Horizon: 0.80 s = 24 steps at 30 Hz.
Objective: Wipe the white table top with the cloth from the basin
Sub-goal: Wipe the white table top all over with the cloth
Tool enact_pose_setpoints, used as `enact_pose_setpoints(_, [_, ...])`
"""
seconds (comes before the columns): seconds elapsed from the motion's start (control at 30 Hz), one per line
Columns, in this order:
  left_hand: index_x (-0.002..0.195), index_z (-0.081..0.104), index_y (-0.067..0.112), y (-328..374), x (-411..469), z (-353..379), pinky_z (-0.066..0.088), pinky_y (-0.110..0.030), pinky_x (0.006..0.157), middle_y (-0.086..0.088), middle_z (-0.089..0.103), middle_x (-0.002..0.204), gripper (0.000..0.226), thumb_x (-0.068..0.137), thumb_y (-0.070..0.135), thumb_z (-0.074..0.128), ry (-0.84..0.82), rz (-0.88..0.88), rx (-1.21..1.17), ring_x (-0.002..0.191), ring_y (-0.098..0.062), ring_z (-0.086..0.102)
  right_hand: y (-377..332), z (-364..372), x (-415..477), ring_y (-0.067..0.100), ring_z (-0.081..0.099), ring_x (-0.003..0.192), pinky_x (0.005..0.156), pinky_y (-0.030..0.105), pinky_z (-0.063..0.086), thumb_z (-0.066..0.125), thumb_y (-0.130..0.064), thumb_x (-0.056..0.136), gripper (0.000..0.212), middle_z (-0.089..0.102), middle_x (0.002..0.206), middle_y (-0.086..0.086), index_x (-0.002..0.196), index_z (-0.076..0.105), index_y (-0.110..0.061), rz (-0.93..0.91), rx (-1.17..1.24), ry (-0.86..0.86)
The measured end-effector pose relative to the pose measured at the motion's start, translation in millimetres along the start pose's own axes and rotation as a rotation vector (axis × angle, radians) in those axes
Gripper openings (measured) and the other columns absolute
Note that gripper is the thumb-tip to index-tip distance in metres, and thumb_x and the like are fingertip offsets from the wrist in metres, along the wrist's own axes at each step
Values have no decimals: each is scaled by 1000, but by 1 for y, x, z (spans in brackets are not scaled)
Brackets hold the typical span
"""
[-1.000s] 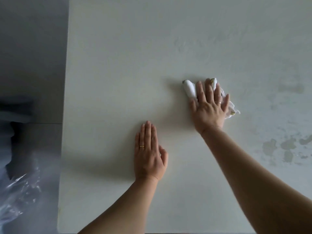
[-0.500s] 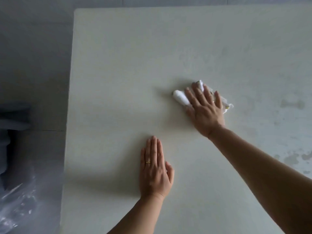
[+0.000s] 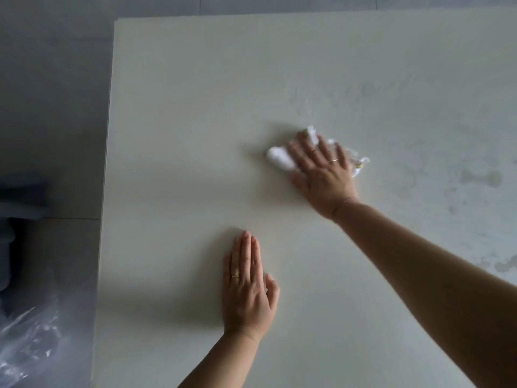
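Note:
The white table top (image 3: 181, 121) fills most of the view. My right hand (image 3: 321, 172) presses flat on a bunched white cloth (image 3: 278, 158) near the middle of the table, fingers spread over it; parts of the cloth stick out to the left, above and to the right of the fingers. My left hand (image 3: 247, 287) lies flat on the table nearer to me, fingers together, holding nothing. The basin is not in view.
Damp streaks and grey wet patches (image 3: 481, 177) mark the right side of the table. The table's left edge (image 3: 107, 163) drops to a grey floor. Crumpled clear plastic (image 3: 25, 340) and a dark object (image 3: 16, 197) lie at the left.
My right hand has slid the cloth leftward across the table. The view has tilted so the table's far edge shows; my left hand stays planted.

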<state>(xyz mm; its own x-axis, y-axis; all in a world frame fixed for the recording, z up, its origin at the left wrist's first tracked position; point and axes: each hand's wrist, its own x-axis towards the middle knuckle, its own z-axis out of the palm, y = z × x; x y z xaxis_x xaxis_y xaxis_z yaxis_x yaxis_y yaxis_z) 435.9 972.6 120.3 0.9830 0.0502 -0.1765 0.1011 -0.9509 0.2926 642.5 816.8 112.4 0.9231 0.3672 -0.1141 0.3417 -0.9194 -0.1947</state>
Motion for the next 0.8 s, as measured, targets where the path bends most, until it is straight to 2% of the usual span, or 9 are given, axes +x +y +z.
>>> enact_pose_setpoints(0.17, [143, 31, -4, -2, 32, -15, 13, -42, 118, -17, 23, 154, 65, 86, 26, 38, 110, -42, -46, 143, -29, 22, 50, -15, 21, 22, 0, 146, 116, 50, -4, 28, -43, 96, 55, 8, 159, -2, 149, 17, -33, 657, 131, 74])
enact_pose_setpoints(0.23, [144, 30, -4, 3, 69, -23, 12, -42, 118, -19, 24, 154, 64, 87, 25, 38, 156, -82, -52, 143, -31, 21, 20, -12, 29, 25, -3, 146, 115, 53, -7, 32, -38, 95, 57, 7, 159, 0, 149, 16, -30, 761, 185, 101])
enact_pose_setpoints(0.3, [144, 29, -4, 4, 107, -31, 11, -41, 118, -19, 24, 154, 63, 88, 23, 41, 193, -104, -32, 143, -32, 21, -25, -3, 23, 27, -2, 146, 113, 53, -9, 34, -34, 95, 56, 10, 159, 1, 149, 19, -29, 618, 187, 96])
enact_pose_setpoints(0.4, [145, 28, -2, -3, 159, -36, 13, -43, 118, -17, 24, 154, 61, 91, 20, 45, 217, -131, 11, 144, -32, 21, -66, 5, 7, 24, 0, 146, 111, 45, -12, 33, -38, 97, 54, 12, 159, -4, 148, 17, -33, 210, 128, 28])
enact_pose_setpoints(0.53, [148, 22, 1, -11, 211, -23, 10, -41, 119, -14, 17, 157, 63, 94, 32, 36, 166, -138, 76, 146, -29, 14, 6, 1, 43, 26, 16, 144, 115, 44, 5, 37, -44, 97, 53, 19, 157, -2, 147, 25, -31, -76, 42, 5])
enact_pose_setpoints(0.6, [147, 23, 1, -8, 210, -22, 11, -40, 119, -14, 18, 157, 66, 92, 36, 29, 185, -134, 79, 146, -28, 15, 45, -7, 51, 25, 15, 144, 115, 45, 7, 36, -45, 97, 53, 18, 158, 0, 147, 25, -32, 111, 6, 53])
enact_pose_setpoints(0.7, [147, 25, 1, 2, 205, -21, 13, -41, 118, -15, 20, 156, 67, 90, 37, 28, 198, -97, 73, 145, -29, 17, 51, -12, 62, 22, 3, 146, 117, 47, -4, 28, -43, 97, 53, 12, 159, -3, 148, 19, -33, 559, 117, 125])
enact_pose_setpoints(0.77, [147, 24, 1, 1, 206, -20, 13, -41, 118, -16, 20, 156, 68, 90, 37, 29, 185, -97, 54, 145, -29, 17, 18, -8, 70, 25, -1, 146, 115, 49, -9, 30, -39, 96, 55, 11, 159, 0, 149, 19, -29, 635, 157, 134])
enact_pose_setpoints(0.8, [147, 25, 0, 1, 206, -21, 13, -42, 118, -16, 21, 156, 68, 90, 38, 29, 187, -98, 52, 145, -30, 17, -2, -5, 72, 25, 0, 146, 114, 49, -10, 32, -38, 95, 56, 11, 159, 1, 149, 20, -28, 574, 163, 130])
